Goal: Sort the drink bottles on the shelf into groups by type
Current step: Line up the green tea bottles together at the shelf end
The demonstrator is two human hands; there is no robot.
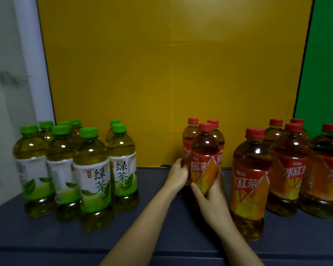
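Centre frame, my right hand (pixel 210 196) grips a red-capped bottle (pixel 205 150); my left hand (pixel 178 173) clasps the bottle behind (pixel 187 139).

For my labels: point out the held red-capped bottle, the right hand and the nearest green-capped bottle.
held red-capped bottle (pixel 205 145): head view, clear shoulder
right hand (pixel 213 203): head view, its back
nearest green-capped bottle (pixel 94 179): head view, label

In our grip, the front bottle (pixel 205 144) and the rear bottle (pixel 188 137) have red caps, brown tea and red-orange labels with white characters. Left of the grip, the green tea bottles (pixel 92 169) show green caps and white labels with green leaves. Behind the grip we see a yellow board (pixel 171 73); under it, a dark blue shelf (pixel 142 237).
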